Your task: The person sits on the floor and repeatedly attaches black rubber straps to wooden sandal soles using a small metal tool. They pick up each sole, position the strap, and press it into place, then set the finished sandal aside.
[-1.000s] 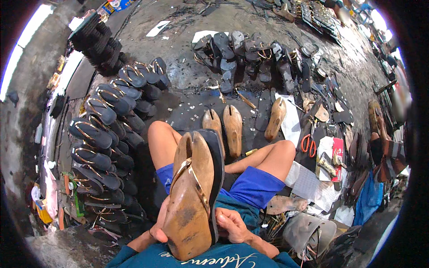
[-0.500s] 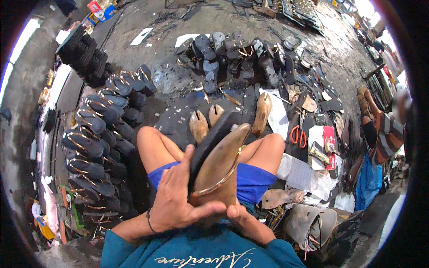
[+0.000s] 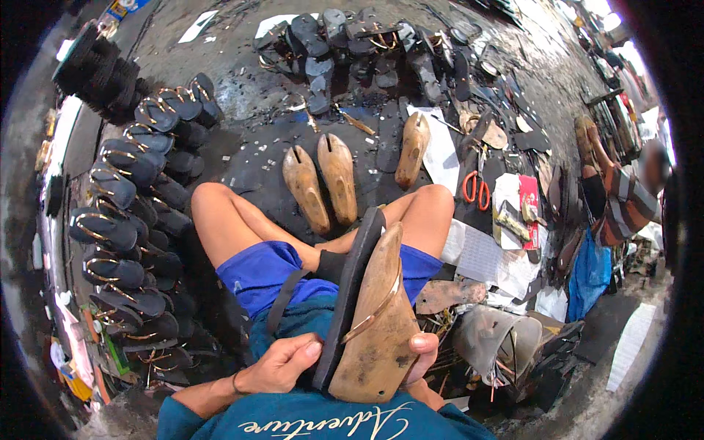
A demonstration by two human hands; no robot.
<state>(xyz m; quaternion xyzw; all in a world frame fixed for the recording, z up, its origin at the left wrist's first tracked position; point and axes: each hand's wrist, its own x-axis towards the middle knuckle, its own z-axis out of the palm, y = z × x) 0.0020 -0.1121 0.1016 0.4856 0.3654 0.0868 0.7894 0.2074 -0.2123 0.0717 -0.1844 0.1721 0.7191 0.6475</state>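
Note:
A wooden shoe last (image 3: 378,356) stands tilted in front of my body, with a black sandal sole (image 3: 350,297) along its left side. A thin gold-edged strap (image 3: 381,304) crosses the last. My right hand (image 3: 422,353) grips the last near its heel end, thumb on top and other fingers mostly hidden behind it. My left hand (image 3: 282,364) is closed, thumb and curled fingers at the heel edge of the sole. A dark strip (image 3: 284,302) lies over my lap above the left hand; whether the hand touches it I cannot tell.
Wooden lasts (image 3: 337,176) lie ahead of my legs. Rows of black sandals (image 3: 110,227) stand at left, more (image 3: 319,73) at the far side. Right are orange-handled scissors (image 3: 477,188), a red-and-white box (image 3: 528,198), a pale bucket (image 3: 495,341) and another person's striped clothing (image 3: 627,202).
My left hand has gone from lying open against the sole to closed at its heel edge. The last and sandal have come nearer my body and stand more upright. My view has shifted.

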